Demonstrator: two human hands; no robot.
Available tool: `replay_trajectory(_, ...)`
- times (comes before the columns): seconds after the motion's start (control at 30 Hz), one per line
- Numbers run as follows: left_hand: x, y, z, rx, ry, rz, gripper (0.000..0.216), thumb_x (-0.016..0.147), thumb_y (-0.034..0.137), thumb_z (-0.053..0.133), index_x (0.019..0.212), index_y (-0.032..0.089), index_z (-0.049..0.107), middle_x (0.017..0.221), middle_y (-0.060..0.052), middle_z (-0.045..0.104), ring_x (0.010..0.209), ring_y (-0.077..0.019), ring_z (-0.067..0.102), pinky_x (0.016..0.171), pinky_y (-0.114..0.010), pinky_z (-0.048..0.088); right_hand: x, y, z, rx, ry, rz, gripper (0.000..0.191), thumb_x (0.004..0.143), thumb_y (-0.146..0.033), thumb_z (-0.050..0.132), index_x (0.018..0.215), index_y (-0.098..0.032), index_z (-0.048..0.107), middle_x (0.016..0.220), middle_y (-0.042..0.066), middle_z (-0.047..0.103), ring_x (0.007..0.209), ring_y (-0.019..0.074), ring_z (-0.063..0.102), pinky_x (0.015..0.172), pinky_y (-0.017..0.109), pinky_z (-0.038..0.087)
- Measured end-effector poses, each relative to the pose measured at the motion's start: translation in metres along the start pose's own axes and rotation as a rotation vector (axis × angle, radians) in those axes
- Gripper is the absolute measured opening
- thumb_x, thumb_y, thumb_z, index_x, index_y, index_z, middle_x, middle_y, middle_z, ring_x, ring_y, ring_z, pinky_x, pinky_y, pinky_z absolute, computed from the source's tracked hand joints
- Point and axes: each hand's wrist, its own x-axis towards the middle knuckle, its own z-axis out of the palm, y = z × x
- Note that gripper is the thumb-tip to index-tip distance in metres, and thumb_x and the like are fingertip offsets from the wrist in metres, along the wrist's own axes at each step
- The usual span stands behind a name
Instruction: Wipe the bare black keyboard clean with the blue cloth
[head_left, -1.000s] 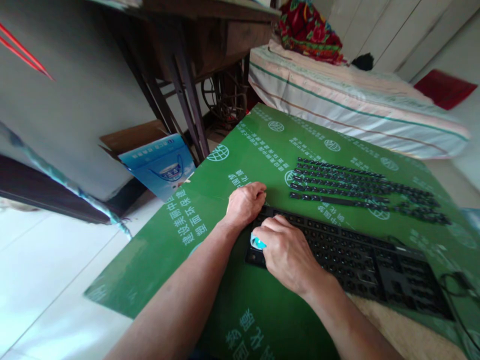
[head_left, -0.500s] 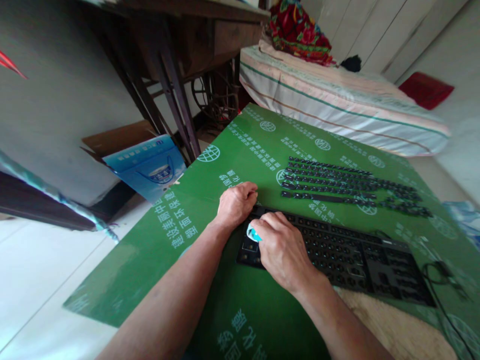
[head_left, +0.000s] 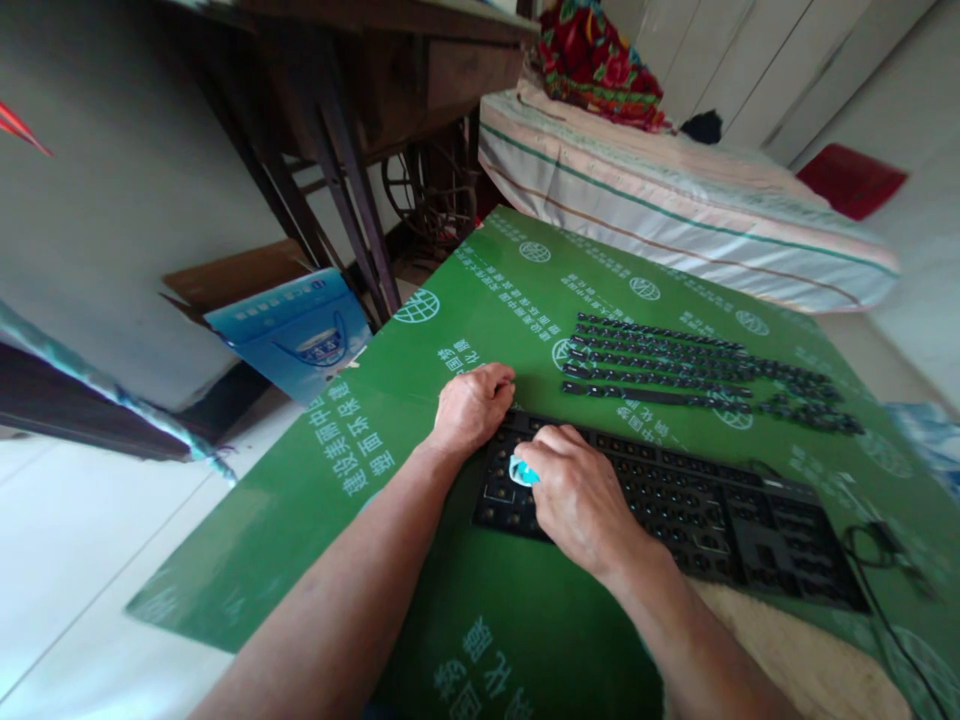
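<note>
A black keyboard with its keycaps off lies aslant on the green board, bare key sockets showing. My left hand is curled closed at the keyboard's far left corner, against its edge. What its fingers hold, if anything, is hidden. Over the left part of the keyboard, my right hand is closed around a small teal-and-white object. Only one rounded end of that object sticks out past the fingers, and its lower part is hidden. Loose black keycaps lie in several rows beyond the keyboard.
The green board carries white printed characters. A cable runs along the right, and a beige cloth lies at the near right. A blue box stands left, below a dark wooden table. Behind is a bed.
My right hand has moved slightly to the right over the keyboard with the teal-and-white object, showing more sockets at the left end. My left hand has stayed in place.
</note>
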Motion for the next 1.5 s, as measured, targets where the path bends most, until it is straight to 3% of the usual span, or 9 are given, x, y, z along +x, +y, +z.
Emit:
replay_trajectory(0.2, 0.000, 0.000, 0.001, 0.000, -0.001, -0.005, 0.023, 0.083, 0.031, 0.046, 0.096, 0.026, 0.064, 0.098, 0.001, 0.072, 0.090, -0.0165, 0.066, 0.079, -0.026, 0.048, -0.005, 0.006, -0.002, -0.088, -0.039, 0.054, 0.023, 0.081, -0.001, 0.048, 0.082, -0.018, 0.064, 0.086, 0.005, 0.061, 0.087, 0.0196, 0.049, 0.079, 0.030, 0.038)
replay_trajectory(0.47, 0.000, 0.000, 0.000, -0.003, -0.001, -0.003, 0.023, 0.083, 0.031, 0.046, 0.097, 0.026, 0.065, 0.097, 0.000, 0.072, 0.090, -0.0168, 0.066, 0.080, -0.026, 0.048, 0.000, 0.001, 0.001, -0.033, 0.010, 0.030, 0.023, 0.082, -0.003, 0.047, 0.087, -0.018, 0.064, 0.089, 0.005, 0.061, 0.088, 0.0198, 0.050, 0.079, 0.029, 0.039)
replay_trajectory(0.67, 0.001, 0.000, -0.001, -0.005, -0.003, -0.007, 0.024, 0.083, 0.031, 0.046, 0.097, 0.026, 0.064, 0.097, 0.000, 0.072, 0.090, -0.0169, 0.066, 0.079, -0.026, 0.049, 0.000, 0.004, -0.001, -0.031, 0.017, 0.109, 0.024, 0.080, -0.002, 0.048, 0.087, -0.018, 0.065, 0.091, 0.006, 0.062, 0.090, 0.0200, 0.051, 0.080, 0.029, 0.040)
replay_trajectory(0.83, 0.001, 0.001, -0.002, -0.004, -0.006, -0.006, 0.023, 0.083, 0.029, 0.046, 0.097, 0.025, 0.064, 0.096, -0.001, 0.072, 0.088, -0.0167, 0.067, 0.077, -0.026, 0.049, 0.006, -0.005, 0.007, -0.040, 0.100, 0.044, 0.023, 0.084, -0.004, 0.045, 0.091, -0.017, 0.063, 0.093, 0.008, 0.061, 0.089, 0.0209, 0.050, 0.081, 0.031, 0.040)
replay_trajectory(0.97, 0.001, 0.001, -0.002, -0.002, -0.008, -0.002, 0.023, 0.083, 0.030, 0.046, 0.096, 0.025, 0.064, 0.096, 0.000, 0.072, 0.089, -0.0163, 0.066, 0.078, -0.025, 0.048, 0.009, -0.008, 0.007, -0.074, 0.053, -0.007, 0.020, 0.083, -0.004, 0.048, 0.084, -0.018, 0.062, 0.086, 0.006, 0.060, 0.085, 0.0205, 0.049, 0.076, 0.031, 0.040)
replay_trajectory(1.5, 0.001, 0.002, -0.002, -0.012, -0.004, -0.011, 0.024, 0.083, 0.029, 0.046, 0.097, 0.025, 0.064, 0.097, 0.000, 0.072, 0.089, -0.0165, 0.066, 0.079, -0.026, 0.049, 0.010, -0.003, 0.003, -0.114, 0.041, -0.013, 0.021, 0.083, -0.004, 0.047, 0.085, -0.018, 0.062, 0.087, 0.006, 0.060, 0.086, 0.0201, 0.049, 0.076, 0.031, 0.039)
